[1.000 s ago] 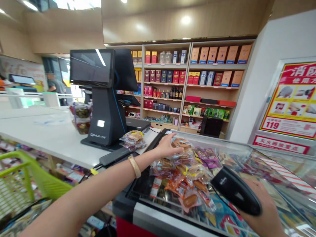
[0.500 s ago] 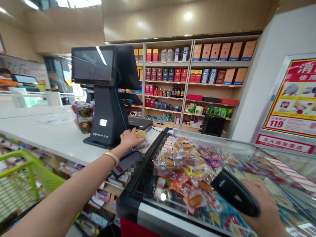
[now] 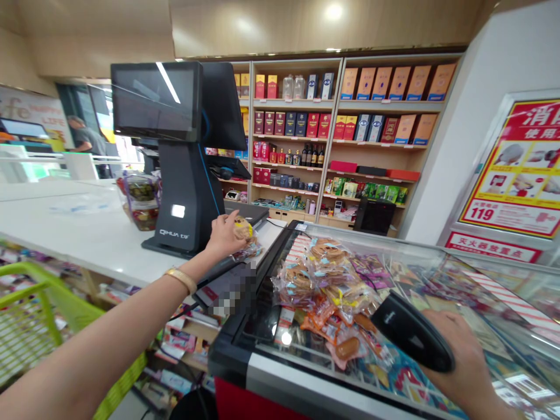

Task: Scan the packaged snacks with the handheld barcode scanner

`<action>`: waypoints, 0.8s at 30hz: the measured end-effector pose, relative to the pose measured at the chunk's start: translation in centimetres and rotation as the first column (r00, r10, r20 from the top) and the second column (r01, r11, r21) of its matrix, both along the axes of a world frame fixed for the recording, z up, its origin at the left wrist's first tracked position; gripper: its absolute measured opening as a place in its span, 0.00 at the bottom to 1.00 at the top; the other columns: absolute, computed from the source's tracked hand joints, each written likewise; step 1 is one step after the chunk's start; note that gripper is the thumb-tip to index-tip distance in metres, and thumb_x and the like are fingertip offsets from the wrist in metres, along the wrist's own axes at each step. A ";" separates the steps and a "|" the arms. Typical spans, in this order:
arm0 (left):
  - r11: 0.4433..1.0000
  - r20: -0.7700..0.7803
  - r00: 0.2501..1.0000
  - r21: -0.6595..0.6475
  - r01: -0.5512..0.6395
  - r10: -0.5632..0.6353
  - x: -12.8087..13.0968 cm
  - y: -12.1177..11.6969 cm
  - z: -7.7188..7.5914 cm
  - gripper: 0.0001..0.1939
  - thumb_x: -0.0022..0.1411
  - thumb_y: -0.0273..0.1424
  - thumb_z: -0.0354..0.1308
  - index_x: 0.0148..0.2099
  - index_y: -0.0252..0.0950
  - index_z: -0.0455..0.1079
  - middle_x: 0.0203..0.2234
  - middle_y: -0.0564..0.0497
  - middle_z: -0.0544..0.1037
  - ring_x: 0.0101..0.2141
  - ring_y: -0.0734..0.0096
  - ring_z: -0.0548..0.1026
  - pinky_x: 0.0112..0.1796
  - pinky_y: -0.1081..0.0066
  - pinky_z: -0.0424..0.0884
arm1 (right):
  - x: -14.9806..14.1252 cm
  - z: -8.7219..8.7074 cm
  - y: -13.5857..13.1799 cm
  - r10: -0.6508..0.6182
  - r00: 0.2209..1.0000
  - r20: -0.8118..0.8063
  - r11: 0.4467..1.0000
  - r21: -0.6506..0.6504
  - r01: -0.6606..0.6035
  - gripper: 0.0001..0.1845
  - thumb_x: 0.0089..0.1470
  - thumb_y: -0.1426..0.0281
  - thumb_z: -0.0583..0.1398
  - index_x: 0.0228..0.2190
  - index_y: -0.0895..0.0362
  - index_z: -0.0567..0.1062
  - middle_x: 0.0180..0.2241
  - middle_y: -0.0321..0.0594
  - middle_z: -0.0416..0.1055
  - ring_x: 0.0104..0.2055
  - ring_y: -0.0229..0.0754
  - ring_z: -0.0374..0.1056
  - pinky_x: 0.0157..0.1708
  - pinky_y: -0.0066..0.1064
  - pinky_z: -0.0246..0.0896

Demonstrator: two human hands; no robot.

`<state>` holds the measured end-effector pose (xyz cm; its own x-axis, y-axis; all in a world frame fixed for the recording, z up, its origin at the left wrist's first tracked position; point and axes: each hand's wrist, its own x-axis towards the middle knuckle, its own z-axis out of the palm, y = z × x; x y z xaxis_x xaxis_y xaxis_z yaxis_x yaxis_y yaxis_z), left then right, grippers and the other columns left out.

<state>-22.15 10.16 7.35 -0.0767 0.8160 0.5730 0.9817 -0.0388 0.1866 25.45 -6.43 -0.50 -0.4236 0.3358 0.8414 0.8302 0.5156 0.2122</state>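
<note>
My left hand, with a gold bangle at the wrist, is at a clear packet of round brown snacks beside the checkout terminal. Its fingers are raised and apart at the packet's left edge; whether they still touch it is hard to see. My right hand grips a black barcode scanner, held over the glass-topped case. Under the scanner's front end lie more clear packets of brown snacks, orange-wrapped snacks and a packaged sausage.
A black checkout terminal stands on the white counter, next to a bagged jar-like container. A green shopping basket is at lower left. The freezer case has a raised dark rim. Stocked shelves line the back wall.
The view has shifted slightly. The fingers of my left hand have lifted and show more of the snack packet. My right hand keeps the scanner in nearly the same place.
</note>
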 end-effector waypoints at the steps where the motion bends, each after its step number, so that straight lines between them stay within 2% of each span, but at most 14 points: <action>1: 0.997 -0.009 0.999 0.051 0.051 -0.051 0.0 -0.6 0.3 0.45 0.47 0.37 0.60 0.65 0.32 0.50 0.53 0.36 0.62 0.55 0.48 0.60 0.56 0.56 0.57 | -0.2 0.1 0.0 0.005 1.000 -0.001 1.000 -0.001 -0.005 0.11 0.51 0.63 0.57 0.37 0.54 0.71 0.30 0.41 0.73 0.32 0.47 0.69 0.38 0.40 0.59; 4: 0.954 -0.063 0.973 0.191 0.230 -0.222 0.5 -2.9 1.1 0.43 0.47 0.34 0.60 0.64 0.33 0.49 0.54 0.37 0.61 0.56 0.49 0.59 0.58 0.55 0.57 | -0.9 0.7 -0.3 0.036 0.999 -0.014 0.999 -0.004 -0.036 0.11 0.51 0.63 0.57 0.36 0.54 0.71 0.30 0.40 0.73 0.31 0.45 0.69 0.38 0.39 0.58; 9: 0.813 -0.192 0.864 0.294 0.503 -0.465 3.3 -8.0 2.2 0.43 0.51 0.31 0.59 0.65 0.37 0.43 0.58 0.40 0.59 0.59 0.51 0.58 0.59 0.52 0.57 | -3.7 3.1 -1.5 0.116 0.992 -0.045 0.991 -0.055 -0.118 0.08 0.51 0.66 0.57 0.34 0.54 0.70 0.28 0.37 0.72 0.29 0.41 0.68 0.37 0.36 0.55; 13: 0.723 -0.224 0.774 0.275 0.633 -0.592 6.1 -11.4 2.4 0.44 0.51 0.28 0.60 0.66 0.38 0.42 0.58 0.39 0.60 0.59 0.50 0.59 0.58 0.51 0.60 | -6.9 5.9 -2.6 0.166 0.985 -0.042 0.983 -0.076 -0.169 0.08 0.51 0.66 0.56 0.34 0.54 0.70 0.26 0.36 0.72 0.27 0.39 0.67 0.35 0.35 0.51; 17: 0.636 -0.228 0.673 0.218 0.740 -0.704 8.1 -13.5 2.1 0.45 0.51 0.26 0.60 0.67 0.37 0.41 0.58 0.38 0.61 0.59 0.49 0.60 0.58 0.48 0.61 | -9.7 8.2 -3.3 0.167 0.977 -0.130 0.978 -0.106 -0.181 0.07 0.51 0.65 0.57 0.31 0.55 0.70 0.24 0.35 0.69 0.27 0.39 0.64 0.35 0.35 0.48; 21: 0.566 -0.204 0.589 0.164 0.808 -0.782 9.2 -14.9 1.7 0.46 0.50 0.24 0.60 0.67 0.39 0.41 0.58 0.38 0.62 0.59 0.50 0.60 0.58 0.50 0.62 | -11.2 9.4 -3.5 0.144 0.980 -0.139 0.976 -0.146 -0.164 0.10 0.47 0.62 0.60 0.30 0.55 0.71 0.25 0.34 0.70 0.28 0.40 0.64 0.36 0.35 0.46; 24: 0.541 -0.170 0.559 0.142 0.829 -0.811 9.8 -15.7 1.6 0.47 0.49 0.23 0.61 0.67 0.40 0.42 0.58 0.39 0.62 0.59 0.51 0.61 0.58 0.51 0.62 | -11.8 9.7 -3.4 0.095 0.990 -0.104 0.972 -0.204 -0.114 0.10 0.44 0.64 0.62 0.29 0.55 0.72 0.26 0.34 0.71 0.30 0.40 0.65 0.37 0.36 0.45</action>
<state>-12.34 -5.53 8.97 0.6200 0.3777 0.6877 0.5126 -0.8585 0.0094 13.67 -9.88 9.17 -0.3889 0.4664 0.7945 0.7803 0.6253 0.0149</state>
